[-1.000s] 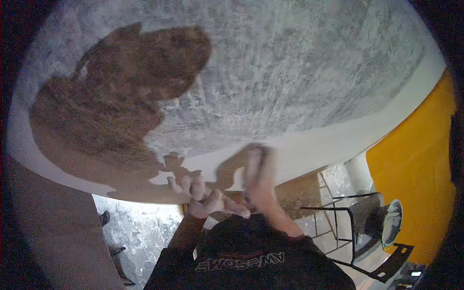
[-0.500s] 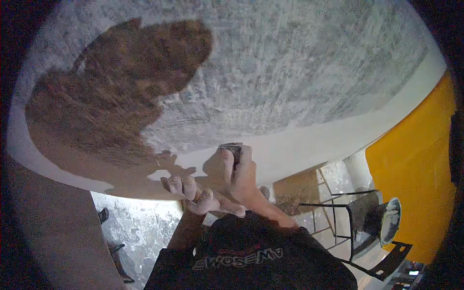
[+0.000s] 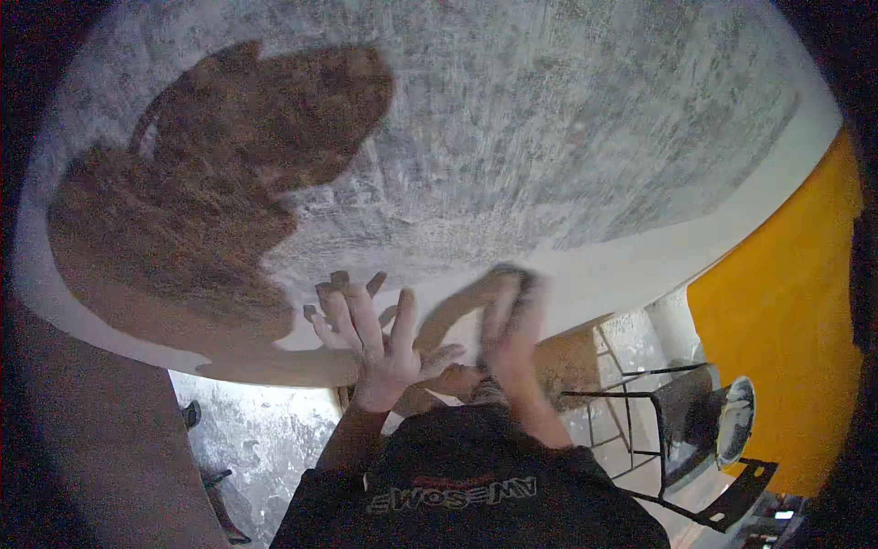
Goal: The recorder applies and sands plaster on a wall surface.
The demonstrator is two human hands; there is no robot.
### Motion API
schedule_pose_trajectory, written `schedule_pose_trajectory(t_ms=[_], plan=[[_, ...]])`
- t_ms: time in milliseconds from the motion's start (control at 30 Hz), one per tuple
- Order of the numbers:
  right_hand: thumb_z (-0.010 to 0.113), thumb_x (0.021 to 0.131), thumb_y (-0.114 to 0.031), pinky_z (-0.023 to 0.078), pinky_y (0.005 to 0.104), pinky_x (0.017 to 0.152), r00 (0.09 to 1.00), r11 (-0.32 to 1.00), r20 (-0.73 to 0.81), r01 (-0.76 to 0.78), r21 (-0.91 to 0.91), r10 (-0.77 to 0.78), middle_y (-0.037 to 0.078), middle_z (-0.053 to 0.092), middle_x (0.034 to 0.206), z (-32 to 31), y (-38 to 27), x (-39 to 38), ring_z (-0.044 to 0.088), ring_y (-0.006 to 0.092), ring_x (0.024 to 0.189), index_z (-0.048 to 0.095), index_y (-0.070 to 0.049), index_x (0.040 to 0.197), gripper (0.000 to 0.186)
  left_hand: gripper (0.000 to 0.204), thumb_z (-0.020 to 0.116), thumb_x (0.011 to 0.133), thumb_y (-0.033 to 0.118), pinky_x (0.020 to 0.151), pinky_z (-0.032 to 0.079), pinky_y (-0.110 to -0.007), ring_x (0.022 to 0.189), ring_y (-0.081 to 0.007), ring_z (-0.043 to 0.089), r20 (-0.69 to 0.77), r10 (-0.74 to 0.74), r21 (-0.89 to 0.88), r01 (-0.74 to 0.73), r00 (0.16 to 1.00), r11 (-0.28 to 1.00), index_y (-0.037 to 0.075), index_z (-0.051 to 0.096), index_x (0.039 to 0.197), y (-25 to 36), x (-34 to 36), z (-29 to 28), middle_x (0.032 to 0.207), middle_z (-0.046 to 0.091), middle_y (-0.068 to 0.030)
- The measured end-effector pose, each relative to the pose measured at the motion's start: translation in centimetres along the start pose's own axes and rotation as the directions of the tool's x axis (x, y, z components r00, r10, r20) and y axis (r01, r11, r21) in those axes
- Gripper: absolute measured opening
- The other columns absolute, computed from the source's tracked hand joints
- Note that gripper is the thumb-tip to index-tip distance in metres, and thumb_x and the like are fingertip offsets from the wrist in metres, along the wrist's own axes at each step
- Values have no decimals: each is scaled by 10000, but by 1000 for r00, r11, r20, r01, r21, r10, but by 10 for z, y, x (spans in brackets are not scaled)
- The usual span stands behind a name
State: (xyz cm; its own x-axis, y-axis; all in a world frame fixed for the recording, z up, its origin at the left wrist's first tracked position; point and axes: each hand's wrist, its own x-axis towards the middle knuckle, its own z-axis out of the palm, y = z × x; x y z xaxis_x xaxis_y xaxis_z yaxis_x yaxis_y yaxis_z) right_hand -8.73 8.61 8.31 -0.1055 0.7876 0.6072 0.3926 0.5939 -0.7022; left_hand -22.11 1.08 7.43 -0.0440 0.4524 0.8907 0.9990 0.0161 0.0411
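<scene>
My left hand (image 3: 380, 355) is raised with its fingers spread, close to the pale lower band of the wall; it holds nothing. To its right, my right hand (image 3: 510, 343) is smeared by motion. Its fingers are closed round a small dark sanding block (image 3: 524, 282), whose exact make is too blurred to tell. Both hands look dusted with pale powder. In front of them rises the wall (image 3: 549, 137), patchy grey and white above with a smoother white strip below. Whether the block touches the wall, I cannot tell.
At the right stands a black metal-framed chair (image 3: 688, 416) with a pale-smeared bucket (image 3: 737, 421) on or against it. An orange wall (image 3: 777, 302) lies beyond. The floor (image 3: 261, 444) is spotted white. A large brown shadow falls across the wall's left part.
My right hand has moved right with the block and now blurs. My left hand has risen, turned, and spread its formerly curled fingers.
</scene>
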Motion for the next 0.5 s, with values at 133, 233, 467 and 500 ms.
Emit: schedule_pose_trajectory(t_ms=[133, 233, 467, 500], plan=[[419, 930, -185, 373, 221, 481, 926, 803, 49, -351, 481, 375, 19, 446, 668, -21, 8, 17, 428, 71, 542, 418, -5, 952, 182, 754, 399, 767, 690, 954, 16, -673, 1297, -452, 82, 80, 7, 99, -15, 997, 995, 103, 461, 1235, 0, 5, 2, 1367, 187, -296], [424, 923, -196, 394, 232, 503, 981, 943, -120, -109, 314, 153, 30, 467, 650, -17, 34, 18, 467, 77, 550, 440, 13, 963, 214, 935, 489, 707, 704, 981, -31, -647, 1238, -477, 238, 110, 28, 19, -31, 994, 999, 77, 257, 1359, 3, 4, 5, 1392, 35, -324], [422, 918, -129, 392, 241, 555, 998, 964, -48, -25, 264, 39, 89, 510, 785, -22, 26, 30, 460, 101, 622, 409, 9, 966, 147, 954, 623, 685, 607, 832, 446, -530, 1150, -432, 370, 60, 84, -49, -82, 995, 995, 61, 230, 1360, 6, 6, 6, 1377, 57, -322], [440, 905, -123, 457, 296, 689, 985, 926, 29, -171, 337, 171, 164, 583, 838, -23, 25, 25, 563, 171, 747, 427, 44, 979, 183, 969, 649, 673, 589, 751, 484, -483, 1117, -429, 394, 51, 110, -93, -105, 993, 990, 47, 227, 1356, 6, 3, 7, 1363, 93, -317]])
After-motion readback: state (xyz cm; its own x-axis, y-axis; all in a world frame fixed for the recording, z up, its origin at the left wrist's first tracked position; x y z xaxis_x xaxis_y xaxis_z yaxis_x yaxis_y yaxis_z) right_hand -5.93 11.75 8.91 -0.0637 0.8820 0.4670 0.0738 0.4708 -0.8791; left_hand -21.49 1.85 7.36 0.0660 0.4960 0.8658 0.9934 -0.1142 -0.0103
